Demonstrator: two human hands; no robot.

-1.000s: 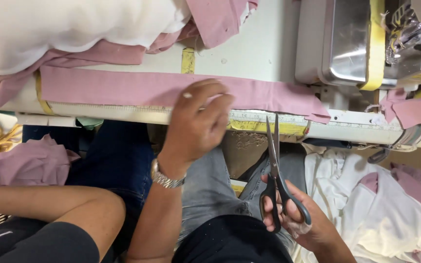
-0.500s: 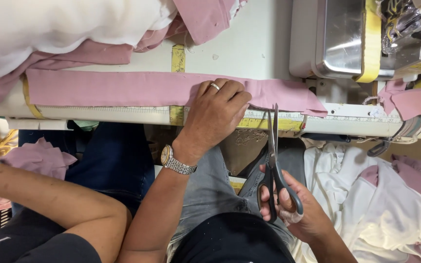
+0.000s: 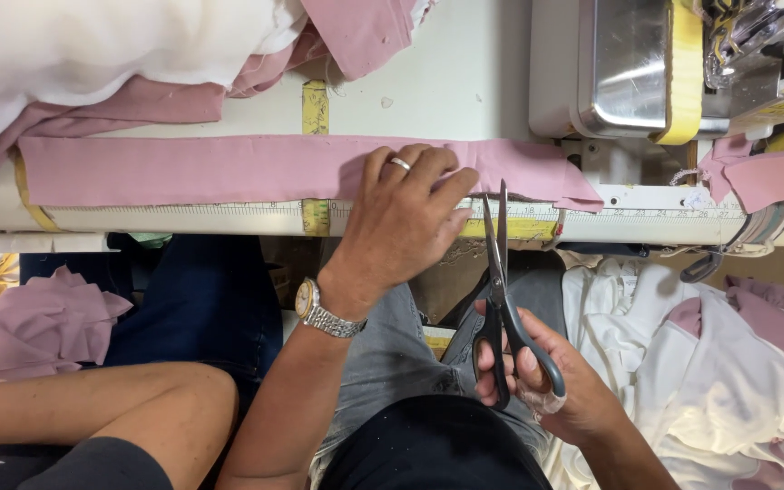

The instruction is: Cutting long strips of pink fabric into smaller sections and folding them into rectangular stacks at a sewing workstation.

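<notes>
While the left hand [image 3: 406, 213] lies flat on the pink strip [image 3: 229, 170], its fingers [image 3: 437, 172] are spread a little and pressed down on the cloth, not pinching it. A ring [image 3: 398, 163] sits on 1 finger and a watch [image 3: 319, 313] on the wrist. The strip lies along the table edge [image 3: 183, 218], its long axis running left to right under those fingers, with most of its length stretching away to their left and a short ragged end to their right, toward the sewing machine [image 3: 628, 68]. A ruler [image 3: 637, 216] printed along the table edge runs parallel to it, just nearer the body than the fingertips.

The right hand [image 3: 537, 386] is closed around the handles of the scissors [image 3: 501, 299], fingers through the loops. The blades appear together or nearly so; they point away from the body, crossing the strip's long axis at close to a right angle. Their tips [image 3: 502, 189] reach the strip's near edge just to the right of the left fingertips, close beside them but apart. So the left hand is on the strip, while the right meets it only through the blade tips. More pink cloth [image 3: 38, 322] lies below the table to the left.
</notes>
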